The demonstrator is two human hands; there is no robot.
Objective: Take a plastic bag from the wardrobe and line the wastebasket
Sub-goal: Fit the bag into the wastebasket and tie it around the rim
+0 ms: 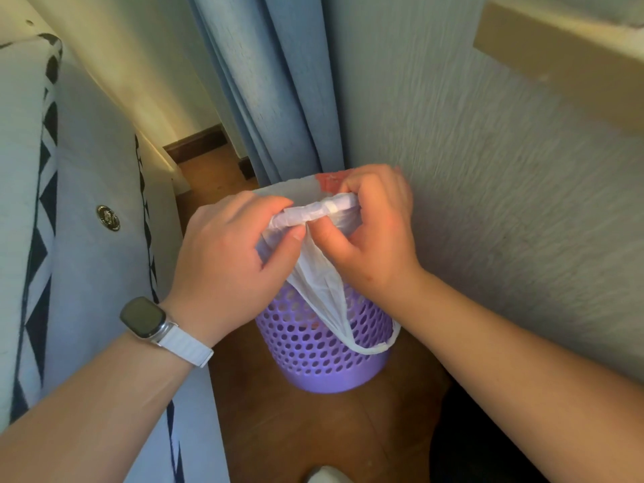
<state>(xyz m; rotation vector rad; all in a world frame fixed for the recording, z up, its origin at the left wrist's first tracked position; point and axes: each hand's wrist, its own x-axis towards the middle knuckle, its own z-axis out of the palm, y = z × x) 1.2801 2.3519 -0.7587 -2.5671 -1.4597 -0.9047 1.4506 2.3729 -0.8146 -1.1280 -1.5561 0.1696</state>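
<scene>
**Though the bag is in hand, the basket is not yet lined**

Head view: both hands work above the purple wastebasket [313, 343]. It stands on the wooden floor [296, 434] in the corner between a blue curtain [278, 99] and a textured wall [488, 176]. The left hand [223, 252], with a watch [144, 317] on its wrist, and the right hand [376, 235] each pinch the plastic bag [317, 277]. They hold it along a bunched, rolled band at its top, fingers curled over and thumbs pressing from below. Below that band the thin white film hangs in a narrow drape. One handle loop trails down over the outside of the basket's front wall. A flat white sheet with a red patch shows just behind the knuckles; whether it belongs to the same bag I cannot tell.

As for progress, fetching the bag looks done, since it is here at the basket. The mouth is not spread, and I can see no film folded over the rim. The hands hide the inside of the basket. What remains, I judge, is to part the mouth, push the body down inside and turn the edge over the rim.
</scene>
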